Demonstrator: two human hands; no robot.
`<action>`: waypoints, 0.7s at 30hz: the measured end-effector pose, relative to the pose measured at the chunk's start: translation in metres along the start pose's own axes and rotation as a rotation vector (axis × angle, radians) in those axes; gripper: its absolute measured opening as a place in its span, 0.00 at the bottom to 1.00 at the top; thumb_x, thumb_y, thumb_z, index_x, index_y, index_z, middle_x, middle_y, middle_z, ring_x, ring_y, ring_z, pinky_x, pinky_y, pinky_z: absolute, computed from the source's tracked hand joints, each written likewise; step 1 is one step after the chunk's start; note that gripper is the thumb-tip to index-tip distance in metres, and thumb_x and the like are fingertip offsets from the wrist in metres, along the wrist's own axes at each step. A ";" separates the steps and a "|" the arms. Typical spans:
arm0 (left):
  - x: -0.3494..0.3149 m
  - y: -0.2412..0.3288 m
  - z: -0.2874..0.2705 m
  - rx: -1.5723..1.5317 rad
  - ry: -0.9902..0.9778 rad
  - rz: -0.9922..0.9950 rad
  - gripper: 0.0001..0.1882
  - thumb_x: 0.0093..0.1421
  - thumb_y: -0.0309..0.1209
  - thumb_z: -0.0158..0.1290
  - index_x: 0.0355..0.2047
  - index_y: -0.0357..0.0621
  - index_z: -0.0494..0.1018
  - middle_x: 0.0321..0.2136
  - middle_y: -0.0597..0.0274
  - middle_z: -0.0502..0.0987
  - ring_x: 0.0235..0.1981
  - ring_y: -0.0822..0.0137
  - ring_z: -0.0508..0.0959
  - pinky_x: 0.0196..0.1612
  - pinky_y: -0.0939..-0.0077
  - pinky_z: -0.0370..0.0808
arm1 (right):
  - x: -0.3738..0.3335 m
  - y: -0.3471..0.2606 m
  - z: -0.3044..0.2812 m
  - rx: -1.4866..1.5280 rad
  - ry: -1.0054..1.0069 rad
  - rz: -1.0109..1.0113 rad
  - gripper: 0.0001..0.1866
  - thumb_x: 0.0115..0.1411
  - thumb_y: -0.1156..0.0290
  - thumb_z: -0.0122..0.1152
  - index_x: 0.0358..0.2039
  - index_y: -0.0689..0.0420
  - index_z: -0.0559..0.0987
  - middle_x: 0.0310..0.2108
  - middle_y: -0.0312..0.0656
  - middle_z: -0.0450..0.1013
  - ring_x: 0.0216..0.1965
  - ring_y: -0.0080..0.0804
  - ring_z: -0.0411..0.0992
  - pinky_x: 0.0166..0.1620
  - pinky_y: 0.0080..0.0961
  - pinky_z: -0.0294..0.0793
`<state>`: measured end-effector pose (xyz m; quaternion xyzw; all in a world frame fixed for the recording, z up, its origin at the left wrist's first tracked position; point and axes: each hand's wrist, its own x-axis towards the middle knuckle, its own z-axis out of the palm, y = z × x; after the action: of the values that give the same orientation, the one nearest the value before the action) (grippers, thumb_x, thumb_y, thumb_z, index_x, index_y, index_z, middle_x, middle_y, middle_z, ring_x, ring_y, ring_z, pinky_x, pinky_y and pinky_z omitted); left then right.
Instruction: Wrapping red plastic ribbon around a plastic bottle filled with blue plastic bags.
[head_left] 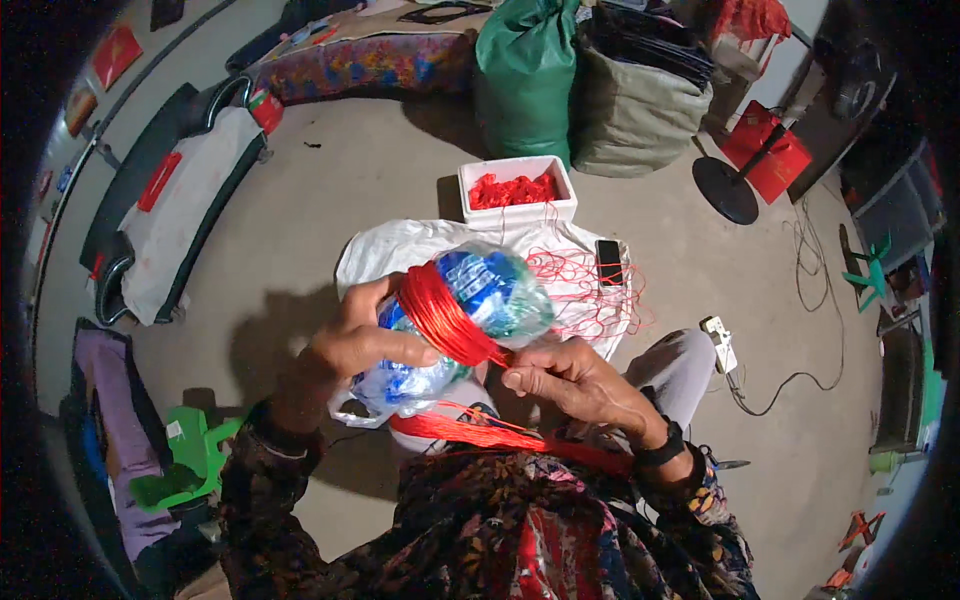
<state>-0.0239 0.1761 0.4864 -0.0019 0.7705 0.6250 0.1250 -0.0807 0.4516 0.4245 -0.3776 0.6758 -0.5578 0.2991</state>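
Observation:
My left hand (365, 335) grips a clear plastic bag (520, 300) stuffed with blue and green contents, which I cannot make out exactly. Around the bag's middle runs a thick band of red cord (440, 315), and my left thumb presses on it. At the band's lower right end, my right hand (568, 380) pinches the red cord between thumb and fingers. More red strands (470, 430) lie across my lap, passing below the bag toward my right forearm.
A white cloth (380, 245) lies ahead, bearing loose red cord (585, 290) and a phone (609, 262). Beyond stands a white foam box (520, 215) holding red cord. Sacks (525, 90) stand behind it. A power strip (720, 345) sits right; a green plastic chair (195, 455) is left.

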 end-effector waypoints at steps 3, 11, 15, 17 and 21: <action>0.003 -0.018 -0.004 -0.135 0.076 -0.065 0.31 0.43 0.31 0.66 0.50 0.42 0.72 0.47 0.56 0.75 0.52 0.63 0.73 0.58 0.68 0.67 | -0.009 -0.037 -0.002 0.002 -0.020 -0.091 0.13 0.66 0.65 0.57 0.30 0.62 0.77 0.20 0.36 0.67 0.23 0.22 0.61 0.28 0.24 0.64; 0.002 -0.028 0.035 0.192 -0.136 0.132 0.36 0.43 0.34 0.65 0.52 0.37 0.67 0.45 0.53 0.75 0.48 0.64 0.74 0.51 0.67 0.71 | 0.006 -0.088 -0.030 -0.130 -0.021 -0.184 0.10 0.65 0.67 0.56 0.32 0.61 0.77 0.23 0.42 0.72 0.26 0.29 0.72 0.33 0.28 0.70; -0.010 0.011 0.053 0.391 -0.337 0.104 0.44 0.37 0.40 0.70 0.55 0.39 0.66 0.46 0.51 0.76 0.49 0.59 0.76 0.56 0.65 0.70 | 0.032 -0.037 -0.034 0.070 -0.011 0.011 0.13 0.67 0.65 0.56 0.32 0.61 0.78 0.24 0.33 0.74 0.28 0.17 0.69 0.33 0.21 0.69; -0.017 0.020 0.037 0.325 -0.263 0.232 0.40 0.42 0.36 0.67 0.56 0.38 0.66 0.47 0.52 0.75 0.50 0.60 0.75 0.57 0.67 0.68 | 0.032 -0.016 -0.021 0.248 0.026 0.086 0.12 0.67 0.64 0.56 0.33 0.59 0.79 0.26 0.31 0.74 0.31 0.15 0.69 0.35 0.18 0.70; -0.027 0.024 0.005 0.130 -0.071 0.206 0.38 0.44 0.34 0.65 0.56 0.37 0.66 0.47 0.53 0.75 0.50 0.62 0.74 0.58 0.68 0.67 | 0.007 0.049 0.008 0.189 0.105 -0.126 0.14 0.68 0.62 0.54 0.35 0.60 0.79 0.31 0.29 0.74 0.35 0.17 0.69 0.41 0.21 0.70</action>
<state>-0.0007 0.1819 0.5133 0.1075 0.8006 0.5830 0.0872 -0.0868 0.4463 0.3750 -0.3598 0.6098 -0.6558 0.2619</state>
